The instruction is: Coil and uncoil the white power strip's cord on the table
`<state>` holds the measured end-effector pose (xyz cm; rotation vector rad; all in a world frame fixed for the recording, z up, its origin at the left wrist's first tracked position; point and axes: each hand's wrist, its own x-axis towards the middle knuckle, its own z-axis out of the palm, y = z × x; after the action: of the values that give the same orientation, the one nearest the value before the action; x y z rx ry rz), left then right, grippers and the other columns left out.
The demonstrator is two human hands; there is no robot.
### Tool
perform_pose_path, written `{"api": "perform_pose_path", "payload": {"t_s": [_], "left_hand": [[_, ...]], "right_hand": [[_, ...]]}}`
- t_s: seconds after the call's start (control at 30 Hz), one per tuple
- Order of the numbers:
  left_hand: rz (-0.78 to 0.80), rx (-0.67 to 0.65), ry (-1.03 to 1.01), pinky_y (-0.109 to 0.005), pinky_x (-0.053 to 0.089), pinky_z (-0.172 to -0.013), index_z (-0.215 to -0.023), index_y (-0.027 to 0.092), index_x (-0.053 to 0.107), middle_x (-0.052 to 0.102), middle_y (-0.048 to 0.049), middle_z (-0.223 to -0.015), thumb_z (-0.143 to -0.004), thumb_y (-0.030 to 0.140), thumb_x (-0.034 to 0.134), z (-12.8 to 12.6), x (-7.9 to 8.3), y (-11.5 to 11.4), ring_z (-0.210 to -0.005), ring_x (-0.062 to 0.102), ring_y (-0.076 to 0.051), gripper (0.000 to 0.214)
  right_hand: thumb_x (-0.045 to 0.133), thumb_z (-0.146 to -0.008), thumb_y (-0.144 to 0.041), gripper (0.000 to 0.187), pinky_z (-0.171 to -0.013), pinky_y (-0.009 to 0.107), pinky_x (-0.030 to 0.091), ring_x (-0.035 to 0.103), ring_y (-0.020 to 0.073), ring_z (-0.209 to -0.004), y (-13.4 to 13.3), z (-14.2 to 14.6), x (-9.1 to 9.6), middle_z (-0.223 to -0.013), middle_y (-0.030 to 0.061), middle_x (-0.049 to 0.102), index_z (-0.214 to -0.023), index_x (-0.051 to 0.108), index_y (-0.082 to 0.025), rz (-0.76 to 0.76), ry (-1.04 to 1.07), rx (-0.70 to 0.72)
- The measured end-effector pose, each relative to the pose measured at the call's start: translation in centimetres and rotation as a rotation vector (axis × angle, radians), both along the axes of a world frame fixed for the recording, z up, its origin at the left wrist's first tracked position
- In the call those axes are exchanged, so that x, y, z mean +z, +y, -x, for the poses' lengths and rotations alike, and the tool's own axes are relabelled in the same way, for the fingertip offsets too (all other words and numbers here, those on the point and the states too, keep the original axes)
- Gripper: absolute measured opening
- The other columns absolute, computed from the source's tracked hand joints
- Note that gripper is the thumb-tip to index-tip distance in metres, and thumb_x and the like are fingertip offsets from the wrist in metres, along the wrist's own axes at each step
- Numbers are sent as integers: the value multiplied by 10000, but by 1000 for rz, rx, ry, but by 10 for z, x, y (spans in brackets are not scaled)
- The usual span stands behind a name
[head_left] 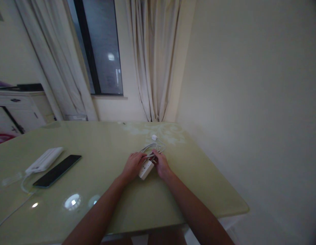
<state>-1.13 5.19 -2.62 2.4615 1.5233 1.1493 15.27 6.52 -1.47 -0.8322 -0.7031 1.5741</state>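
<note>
A small white power strip (146, 170) lies tilted between my hands on the table, its sockets facing up. Its pale cable (149, 146) is gathered in loops just beyond it. My left hand (134, 165) is closed, fingertips on the cable at the strip's far left end. From the other side my right hand (162, 165) pinches the bundled cable near the strip's far end; some of its fingers are hidden. A white plug or adapter (154, 137) rests on the table past the loops, with a thin white cord beside it.
A black phone (58, 170) and a long white power strip or box (45, 160) with a white cord lie to the left on the glossy green table (102, 143). The table's right edge runs along a plain wall (239, 102). Curtains (158, 61) hang behind.
</note>
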Motion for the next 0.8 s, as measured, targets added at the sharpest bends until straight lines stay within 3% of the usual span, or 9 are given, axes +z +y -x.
{"api": "perform_pose_path", "payload": {"t_s": [0.57,0.8], "left_hand": [[-45,-16,2,-345,489,-848,-1018,221,710,756,-58,-952,-1018,350,461,-1,0,-1,-889,679,-201,281],[38,100,-42,-349,523,-837,-1038,240,727,772,-74,-990,-1001,338,473,-1,4,-4,-890,705,-223,275]], "right_hand": [[869,-574,-398,369,-658,269,471,591,138,-647,0,-1,0,-699,-45,662,-775,618,-218,10,-10,-11],[905,-558,-320,411,-746,283,490,626,153,-751,-5,-1,8,-816,-18,689,-861,649,-215,-97,-55,53]]}}
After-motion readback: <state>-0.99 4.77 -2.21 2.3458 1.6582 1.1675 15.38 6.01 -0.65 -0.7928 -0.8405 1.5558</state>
